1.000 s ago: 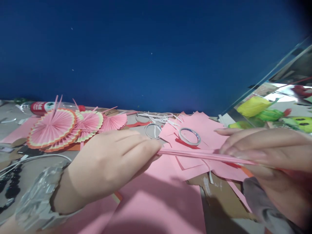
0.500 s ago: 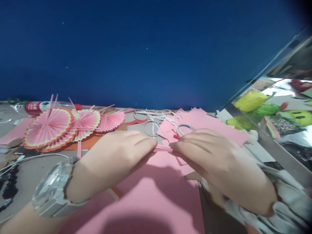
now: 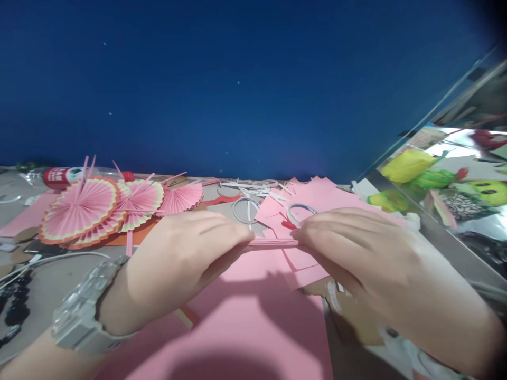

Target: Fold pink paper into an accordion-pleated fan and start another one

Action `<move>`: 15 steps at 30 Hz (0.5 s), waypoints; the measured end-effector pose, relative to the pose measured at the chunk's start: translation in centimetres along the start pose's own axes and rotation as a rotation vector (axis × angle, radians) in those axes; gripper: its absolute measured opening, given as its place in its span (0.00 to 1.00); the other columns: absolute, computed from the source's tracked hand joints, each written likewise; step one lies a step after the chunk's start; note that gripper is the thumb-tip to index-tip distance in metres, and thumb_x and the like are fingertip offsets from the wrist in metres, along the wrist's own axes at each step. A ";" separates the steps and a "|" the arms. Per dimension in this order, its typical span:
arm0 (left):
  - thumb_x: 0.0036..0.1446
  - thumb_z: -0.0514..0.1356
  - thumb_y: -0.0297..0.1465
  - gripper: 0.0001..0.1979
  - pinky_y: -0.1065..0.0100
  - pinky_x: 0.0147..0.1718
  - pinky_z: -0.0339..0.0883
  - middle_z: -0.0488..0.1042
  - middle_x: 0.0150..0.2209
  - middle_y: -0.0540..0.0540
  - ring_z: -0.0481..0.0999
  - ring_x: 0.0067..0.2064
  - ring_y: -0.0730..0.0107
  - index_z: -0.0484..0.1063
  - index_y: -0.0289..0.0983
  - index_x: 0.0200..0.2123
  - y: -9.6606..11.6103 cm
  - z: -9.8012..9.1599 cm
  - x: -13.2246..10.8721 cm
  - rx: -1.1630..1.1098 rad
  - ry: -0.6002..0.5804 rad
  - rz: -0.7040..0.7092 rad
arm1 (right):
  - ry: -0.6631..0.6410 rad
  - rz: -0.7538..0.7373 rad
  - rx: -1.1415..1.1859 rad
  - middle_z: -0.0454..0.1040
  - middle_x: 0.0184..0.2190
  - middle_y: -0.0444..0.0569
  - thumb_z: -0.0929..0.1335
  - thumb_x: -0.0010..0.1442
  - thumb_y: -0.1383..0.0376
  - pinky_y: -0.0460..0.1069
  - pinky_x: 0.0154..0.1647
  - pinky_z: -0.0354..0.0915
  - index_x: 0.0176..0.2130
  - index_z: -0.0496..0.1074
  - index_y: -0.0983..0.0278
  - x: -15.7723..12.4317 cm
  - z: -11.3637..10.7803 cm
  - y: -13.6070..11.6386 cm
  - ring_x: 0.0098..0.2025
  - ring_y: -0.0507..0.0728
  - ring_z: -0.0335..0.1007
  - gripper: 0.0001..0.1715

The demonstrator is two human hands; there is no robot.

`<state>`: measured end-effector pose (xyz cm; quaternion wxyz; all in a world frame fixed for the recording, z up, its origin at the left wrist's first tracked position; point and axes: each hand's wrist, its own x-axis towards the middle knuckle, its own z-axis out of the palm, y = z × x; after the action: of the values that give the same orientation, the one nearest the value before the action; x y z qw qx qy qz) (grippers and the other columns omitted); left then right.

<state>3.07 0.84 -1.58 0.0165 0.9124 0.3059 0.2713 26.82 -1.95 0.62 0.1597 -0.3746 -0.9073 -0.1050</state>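
Observation:
A narrow strip of folded pink paper [image 3: 275, 243] stretches level between my two hands, its layers stacked edge to edge. My left hand [image 3: 194, 250], with a clear watch [image 3: 89, 306] on the wrist, pinches the strip's left part. The right part is gripped by my right hand [image 3: 356, 253], whose fingers hide that end. Below the strip lies a large pink sheet [image 3: 253, 332], shadowed by my arms. Scissors with ring handles [image 3: 301, 214] lie just beyond my right fingers, partly covered by paper.
Pleated pink paper fans [image 3: 81, 208] with orange and yellow edges stand at the left, before a plastic bottle [image 3: 59, 177]. Pink sheets [image 3: 325, 195] pile up behind my right hand. A black beaded string [image 3: 18, 306] lies far left. Yellow and green toys [image 3: 407, 166] sit at the right.
My right hand has slid to the right along the folded paper, so more of the strip shows between my hands. My left hand has stayed nearly in place.

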 end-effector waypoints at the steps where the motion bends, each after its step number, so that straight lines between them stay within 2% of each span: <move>1: 0.61 0.53 0.28 0.05 0.71 0.30 0.58 0.74 0.30 0.53 0.69 0.30 0.75 0.69 0.39 0.37 0.1 0.2 0.0 0.002 -0.009 -0.024 | -0.011 0.019 -0.001 0.69 0.26 0.47 0.61 0.59 0.73 0.53 0.34 0.61 0.31 0.69 0.65 0.2 0.2 -0.2 0.31 0.57 0.65 0.09; 4: 0.62 0.52 0.29 0.07 0.70 0.30 0.57 0.72 0.27 0.53 0.67 0.29 0.75 0.70 0.39 0.36 0.6 0.9 0.0 -0.051 -0.024 -0.069 | -0.006 0.012 0.032 0.69 0.27 0.49 0.60 0.58 0.74 0.54 0.35 0.61 0.32 0.68 0.66 0.6 1.0 -0.8 0.32 0.58 0.65 0.09; 7: 0.61 0.55 0.31 0.04 0.73 0.32 0.58 0.71 0.27 0.56 0.67 0.29 0.78 0.70 0.40 0.36 1.1 0.8 0.1 -0.205 -0.038 -0.113 | -0.003 -0.009 0.106 0.70 0.27 0.48 0.59 0.59 0.74 0.51 0.31 0.61 0.35 0.69 0.67 0.5 1.6 -1.3 0.29 0.56 0.65 0.11; 9: 0.60 0.57 0.31 0.03 0.76 0.32 0.58 0.72 0.29 0.58 0.68 0.29 0.80 0.70 0.42 0.38 1.3 0.5 0.2 -0.294 -0.058 -0.165 | -0.028 0.037 0.120 0.69 0.24 0.46 0.59 0.60 0.73 0.49 0.27 0.60 0.35 0.68 0.65 0.2 1.7 -1.2 0.26 0.55 0.64 0.10; 12: 0.61 0.55 0.30 0.05 0.78 0.30 0.59 0.73 0.30 0.60 0.69 0.29 0.83 0.70 0.44 0.38 1.1 -0.2 0.5 -0.406 -0.103 -0.240 | -0.097 0.103 0.037 0.65 0.19 0.42 0.59 0.62 0.68 0.47 0.22 0.55 0.31 0.65 0.63 -0.2 1.4 -0.8 0.21 0.53 0.62 0.09; 15: 0.62 0.53 0.33 0.07 0.78 0.24 0.59 0.70 0.25 0.59 0.69 0.26 0.81 0.69 0.42 0.32 0.6 -0.7 0.6 -0.491 -0.171 -0.366 | -0.099 0.118 -0.080 0.60 0.14 0.41 0.55 0.66 0.61 0.47 0.18 0.49 0.25 0.60 0.62 -0.2 0.8 -0.2 0.16 0.52 0.58 0.19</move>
<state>3.42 0.62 -0.58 0.3103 0.8306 0.3878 0.2519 26.67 -1.96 -0.24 0.1056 -0.4382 -0.8855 -0.1132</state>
